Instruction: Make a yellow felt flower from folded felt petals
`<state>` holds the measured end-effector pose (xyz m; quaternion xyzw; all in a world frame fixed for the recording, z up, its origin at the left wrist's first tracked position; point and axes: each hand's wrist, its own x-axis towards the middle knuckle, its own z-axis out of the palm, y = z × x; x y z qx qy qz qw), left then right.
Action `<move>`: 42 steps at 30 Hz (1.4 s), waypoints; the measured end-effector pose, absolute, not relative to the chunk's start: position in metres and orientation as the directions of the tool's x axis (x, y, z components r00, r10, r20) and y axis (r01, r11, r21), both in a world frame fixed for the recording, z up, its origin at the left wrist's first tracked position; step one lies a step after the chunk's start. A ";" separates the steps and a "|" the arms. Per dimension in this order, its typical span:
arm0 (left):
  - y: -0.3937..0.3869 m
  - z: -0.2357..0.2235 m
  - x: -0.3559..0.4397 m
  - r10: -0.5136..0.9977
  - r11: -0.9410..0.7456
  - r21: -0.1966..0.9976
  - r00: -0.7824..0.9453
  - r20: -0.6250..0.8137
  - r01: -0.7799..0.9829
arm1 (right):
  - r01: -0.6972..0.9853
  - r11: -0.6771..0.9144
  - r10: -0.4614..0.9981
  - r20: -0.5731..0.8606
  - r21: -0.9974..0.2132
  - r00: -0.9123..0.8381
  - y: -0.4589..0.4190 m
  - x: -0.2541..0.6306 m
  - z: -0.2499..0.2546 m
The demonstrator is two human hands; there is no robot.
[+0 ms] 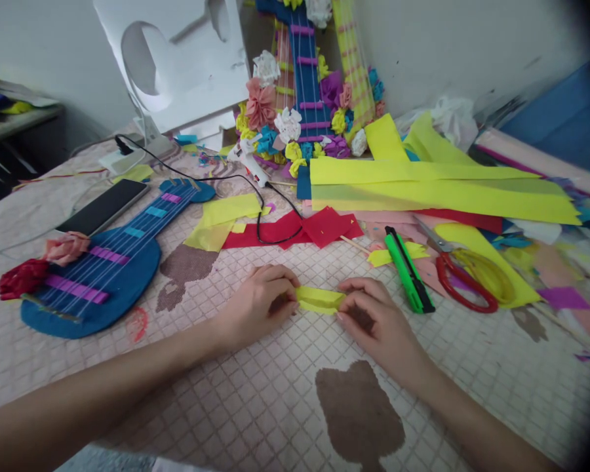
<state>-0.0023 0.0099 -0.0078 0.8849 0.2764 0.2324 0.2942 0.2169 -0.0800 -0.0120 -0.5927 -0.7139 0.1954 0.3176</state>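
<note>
The cloth-covered table (216, 406) is patterned with diamonds and marked by brown patches (358, 413). Counted from its middle, a blue toy guitar (132, 275) is laid at nine o'clock, a black smartphone (109, 202) at ten, red crepe paper (243, 236) at twelve. At three, a green box cutter (407, 270) is placed.

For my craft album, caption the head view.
Left hand and right hand hold a yellow strip between a blue guitar and a green cutter.
</note>
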 end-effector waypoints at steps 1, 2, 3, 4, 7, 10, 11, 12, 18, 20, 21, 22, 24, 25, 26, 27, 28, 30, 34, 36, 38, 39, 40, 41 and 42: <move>0.010 -0.008 -0.002 0.629 -0.672 0.653 0.735 0.252 0.351 | 0.728 0.220 0.970 0.228 -0.649 -0.090 -0.080 0.216 -0.012; 0.010 -0.009 -0.001 0.631 -0.670 0.656 0.732 0.256 0.348 | 0.735 0.221 0.968 0.237 -0.641 -0.085 -0.080 0.216 -0.013; 0.009 -0.009 -0.001 0.631 -0.669 0.658 0.731 0.259 0.345 | 0.741 0.223 0.966 0.244 -0.633 -0.082 -0.080 0.216 -0.013; 0.009 -0.010 -0.001 0.631 -0.670 0.657 0.731 0.259 0.346 | 0.744 0.225 0.965 0.247 -0.629 -0.083 -0.080 0.216 -0.013; 0.009 -0.011 -0.001 0.636 -0.674 0.645 0.727 0.258 0.361 | 0.739 0.217 0.969 0.232 -0.638 -0.085 -0.080 0.216 -0.013; 0.009 -0.010 -0.001 0.646 -0.667 0.645 0.721 0.252 0.372 | 0.733 0.207 0.971 0.227 -0.648 -0.073 -0.079 0.214 -0.012; 0.010 -0.010 0.000 0.648 -0.662 0.650 0.720 0.247 0.372 | 0.733 0.205 0.971 0.231 -0.649 -0.066 -0.079 0.214 -0.011; 0.010 -0.009 0.000 0.650 -0.657 0.655 0.721 0.242 0.372 | 0.733 0.203 0.970 0.236 -0.650 -0.060 -0.079 0.213 -0.011; 0.010 -0.008 0.002 0.667 -0.641 0.664 0.707 0.234 0.385 | 0.727 0.178 0.974 0.226 -0.663 -0.032 -0.078 0.211 -0.012; 0.010 -0.008 0.003 0.677 -0.632 0.670 0.698 0.233 0.390 | 0.735 0.176 0.972 0.236 -0.655 -0.023 -0.077 0.210 -0.013; 0.010 -0.008 0.004 0.682 -0.629 0.672 0.692 0.235 0.392 | 0.740 0.178 0.969 0.245 -0.648 -0.020 -0.077 0.210 -0.014; 0.010 -0.008 0.004 0.687 -0.626 0.674 0.687 0.237 0.394 | 0.745 0.180 0.967 0.253 -0.642 -0.017 -0.077 0.210 -0.014; 0.010 -0.009 0.006 0.694 -0.622 0.674 0.679 0.240 0.397 | 0.752 0.181 0.965 0.262 -0.634 -0.011 -0.077 0.210 -0.015; 0.011 -0.009 0.006 0.697 -0.620 0.675 0.676 0.240 0.400 | 0.754 0.180 0.965 0.263 -0.632 -0.009 -0.077 0.209 -0.015; 0.011 -0.009 0.006 0.700 -0.618 0.676 0.672 0.241 0.401 | 0.755 0.178 0.965 0.261 -0.631 -0.009 -0.076 0.209 -0.016; 0.010 -0.009 0.006 0.702 -0.615 0.679 0.671 0.240 0.401 | 0.755 0.176 0.966 0.259 -0.631 -0.008 -0.076 0.209 -0.016; 0.010 -0.010 0.006 0.704 -0.612 0.683 0.669 0.240 0.399 | 0.755 0.175 0.966 0.258 -0.632 -0.008 -0.076 0.209 -0.016; 0.010 -0.009 0.005 0.706 -0.605 0.692 0.668 0.237 0.393 | 0.753 0.175 0.967 0.256 -0.635 -0.009 -0.075 0.208 -0.016; 0.010 -0.008 0.004 0.704 -0.593 0.705 0.675 0.221 0.388 | 0.748 0.167 0.969 0.245 -0.642 -0.005 -0.076 0.209 -0.014; 0.010 -0.008 0.004 0.702 -0.592 0.704 0.681 0.210 0.393 | 0.750 0.166 0.971 0.241 -0.640 -0.009 -0.077 0.209 -0.014; 0.010 -0.008 0.003 0.699 -0.595 0.698 0.685 0.204 0.399 | 0.753 0.167 0.971 0.240 -0.637 -0.012 -0.077 0.210 -0.013; 0.010 -0.008 0.003 0.698 -0.596 0.696 0.686 0.204 0.400 | 0.753 0.168 0.971 0.240 -0.636 -0.013 -0.077 0.210 -0.013; 0.010 -0.009 0.004 0.700 -0.597 0.695 0.684 0.206 0.402 | 0.753 0.168 0.971 0.241 -0.636 -0.013 -0.077 0.209 -0.012; 0.010 -0.009 0.004 0.702 -0.597 0.694 0.681 0.208 0.403 | 0.752 0.167 0.971 0.240 -0.637 -0.013 -0.076 0.209 -0.012; 0.010 -0.009 0.004 0.706 -0.594 0.694 0.677 0.208 0.407 | 0.752 0.166 0.971 0.239 -0.638 -0.011 -0.076 0.209 -0.012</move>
